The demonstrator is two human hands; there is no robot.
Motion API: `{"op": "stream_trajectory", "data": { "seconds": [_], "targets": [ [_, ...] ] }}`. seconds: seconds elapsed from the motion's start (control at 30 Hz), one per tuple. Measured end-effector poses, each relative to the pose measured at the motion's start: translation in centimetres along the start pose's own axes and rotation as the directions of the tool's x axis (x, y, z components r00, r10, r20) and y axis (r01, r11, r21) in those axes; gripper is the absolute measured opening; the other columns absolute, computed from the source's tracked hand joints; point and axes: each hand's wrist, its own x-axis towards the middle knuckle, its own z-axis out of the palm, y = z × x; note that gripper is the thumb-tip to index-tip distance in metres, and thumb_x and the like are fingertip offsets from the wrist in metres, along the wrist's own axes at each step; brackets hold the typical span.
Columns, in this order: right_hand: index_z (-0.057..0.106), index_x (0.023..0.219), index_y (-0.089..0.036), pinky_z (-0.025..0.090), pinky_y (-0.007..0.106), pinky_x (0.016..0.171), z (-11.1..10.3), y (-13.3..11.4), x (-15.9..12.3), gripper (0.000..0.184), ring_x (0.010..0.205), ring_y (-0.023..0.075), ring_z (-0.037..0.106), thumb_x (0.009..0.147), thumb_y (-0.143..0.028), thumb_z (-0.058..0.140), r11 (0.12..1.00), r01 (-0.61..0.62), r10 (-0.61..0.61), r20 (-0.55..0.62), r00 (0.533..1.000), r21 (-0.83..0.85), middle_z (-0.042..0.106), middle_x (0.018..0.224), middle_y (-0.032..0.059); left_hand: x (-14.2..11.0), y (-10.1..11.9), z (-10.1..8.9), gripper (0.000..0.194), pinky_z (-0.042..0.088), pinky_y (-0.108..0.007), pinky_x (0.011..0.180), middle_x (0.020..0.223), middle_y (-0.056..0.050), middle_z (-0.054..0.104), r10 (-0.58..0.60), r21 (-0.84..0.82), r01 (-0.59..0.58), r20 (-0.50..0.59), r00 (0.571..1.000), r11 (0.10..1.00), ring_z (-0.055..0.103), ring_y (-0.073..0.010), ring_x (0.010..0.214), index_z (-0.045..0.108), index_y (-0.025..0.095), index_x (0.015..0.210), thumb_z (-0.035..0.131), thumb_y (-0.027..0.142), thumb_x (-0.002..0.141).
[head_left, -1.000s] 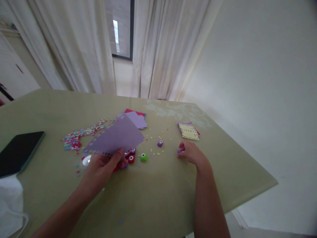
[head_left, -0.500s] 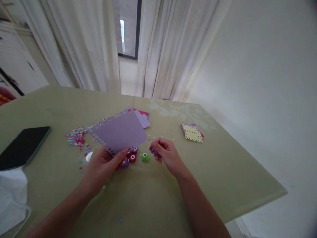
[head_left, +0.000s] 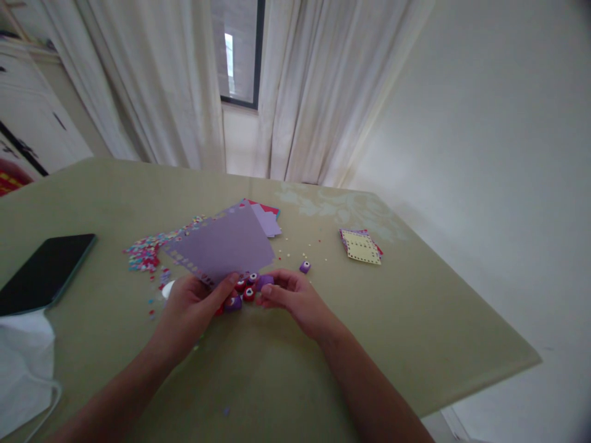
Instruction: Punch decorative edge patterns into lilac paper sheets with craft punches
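Note:
A lilac sheet of paper (head_left: pixel 226 243) with small holes punched along its edges is pinched in my left hand (head_left: pixel 196 301), tilted above the table. My right hand (head_left: pixel 293 298) grips a purple paper punch (head_left: pixel 265 282) and holds it close to the sheet's lower right corner; whether they touch I cannot tell. Between the hands lie several small punches, among them a red punch (head_left: pixel 249 294) and another purple punch (head_left: pixel 234 303), partly behind my left fingers. A further purple punch (head_left: pixel 305 266) stands alone beyond my right hand. The green punch is hidden from view.
Colourful paper confetti (head_left: pixel 148 252) is heaped at the left. Behind the held sheet sits a stack of coloured paper (head_left: pixel 269 221); punched cards (head_left: pixel 361 248) lie at the right. A phone (head_left: pixel 46 271) and a white face mask (head_left: pixel 25 363) rest on the table's left.
My right hand has moved left with the purple punch, from near the punched cards to the lilac sheet's corner, covering the green punch. My left hand keeps holding the sheet, now tilted more upright.

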Motion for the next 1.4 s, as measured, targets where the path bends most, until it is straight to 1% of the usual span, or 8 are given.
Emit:
{"op": "stream_trajectory", "data": {
  "seconds": [0.1, 0.2, 0.6, 0.83, 1.0, 1.13, 1.23, 1.4],
  "targets": [
    [0.081, 0.102, -0.021, 0.054, 0.029, 0.071, 0.0, 0.1, 0.0, 0.040, 0.071, 0.0141, 0.067, 0.080, -0.053, 0.089, 0.999, 0.015, -0.016, -0.023, 1.000, -0.037, 0.079, 0.091, 0.0034, -0.1, 0.1, 0.2, 0.039, 0.041, -0.025, 0.046, 0.054, -0.001, 0.067, -0.004, -0.011, 0.004, 0.004, 1.000, 1.000, 0.056, -0.0157, 0.049, 0.073, 0.019, 0.065, 0.081, 0.057, 0.072],
    [0.081, 0.103, -0.021, 0.051, 0.027, 0.069, 0.2, 0.1, 0.0, 0.038, 0.071, 0.0132, 0.064, 0.083, -0.053, 0.087, 0.997, 0.059, -0.060, -0.018, 0.998, -0.057, 0.079, 0.090, 0.0032, -0.1, -0.2, 0.3, 0.040, 0.044, -0.026, 0.047, 0.058, -0.002, 0.071, -0.025, 0.005, 0.025, 0.012, 1.000, 1.000, 0.060, -0.0173, 0.051, 0.075, 0.019, 0.070, 0.082, 0.058, 0.072],
    [0.082, 0.093, -0.022, 0.047, 0.028, 0.070, 0.2, 0.6, 0.2, 0.036, 0.071, 0.0145, 0.062, 0.069, -0.044, 0.098, 0.997, 0.081, -0.082, -0.082, 0.993, -0.013, 0.076, 0.083, 0.0006, 0.0, -1.0, 0.4, 0.035, 0.048, -0.028, 0.052, 0.064, -0.003, 0.075, 0.063, 0.056, -0.068, 0.081, 0.995, 0.996, 0.066, -0.0210, 0.058, 0.078, 0.021, 0.072, 0.077, 0.055, 0.082],
    [0.081, 0.087, -0.023, 0.055, 0.033, 0.080, 0.7, 0.8, 0.3, 0.036, 0.079, 0.0190, 0.069, 0.064, -0.044, 0.100, 0.993, 0.095, -0.087, -0.114, 0.990, 0.066, 0.079, 0.086, 0.0016, 0.0, -1.4, 0.4, 0.037, 0.047, -0.027, 0.052, 0.064, -0.002, 0.075, 0.045, 0.097, -0.053, 0.083, 0.996, 0.994, 0.065, -0.0201, 0.058, 0.078, 0.021, 0.072, 0.076, 0.057, 0.082],
    [0.081, 0.089, -0.024, 0.055, 0.033, 0.081, 0.7, 0.8, 0.3, 0.033, 0.081, 0.0194, 0.070, 0.069, -0.045, 0.097, 0.992, 0.122, -0.116, -0.130, 0.985, 0.040, 0.079, 0.089, 0.0019, 0.0, -1.3, 0.1, 0.042, 0.046, -0.026, 0.052, 0.063, -0.003, 0.074, 0.038, 0.119, -0.049, 0.093, 0.995, 0.992, 0.064, -0.0199, 0.057, 0.077, 0.020, 0.069, 0.075, 0.060, 0.081],
    [0.080, 0.087, -0.022, 0.050, 0.029, 0.068, 0.8, 0.6, 0.2, 0.037, 0.071, 0.0163, 0.064, 0.069, -0.049, 0.097, 0.992, 0.127, -0.129, -0.131, 0.983, -0.024, 0.075, 0.080, 0.0008, 0.2, -1.7, 0.1, 0.042, 0.045, -0.026, 0.051, 0.061, -0.003, 0.072, 0.027, 0.129, -0.041, 0.109, 0.994, 0.991, 0.062, -0.0194, 0.056, 0.075, 0.020, 0.068, 0.075, 0.060, 0.081],
    [0.078, 0.085, -0.021, 0.047, 0.028, 0.065, 0.8, 0.6, 0.1, 0.036, 0.067, 0.0149, 0.060, 0.076, -0.054, 0.091, 0.987, 0.149, -0.155, -0.113, 0.981, -0.058, 0.072, 0.076, 0.0002, 0.4, -2.0, 0.1, 0.038, 0.048, -0.027, 0.052, 0.065, -0.003, 0.074, 0.037, 0.089, -0.049, 0.134, 0.990, 0.995, 0.064, -0.0204, 0.058, 0.076, 0.020, 0.073, 0.076, 0.057, 0.081],
    [0.076, 0.084, -0.019, 0.048, 0.027, 0.067, 0.7, 1.1, 0.3, 0.046, 0.067, 0.0136, 0.060, 0.077, -0.063, 0.088, 0.991, 0.074, -0.061, -0.125, 0.990, 0.107, 0.072, 0.080, 0.0018, 0.4, -2.2, 0.1, 0.035, 0.048, -0.027, 0.051, 0.064, -0.003, 0.074, 0.038, 0.105, -0.059, 0.184, 0.982, 0.993, 0.065, -0.0209, 0.057, 0.077, 0.021, 0.073, 0.076, 0.055, 0.081]
  ]
}}
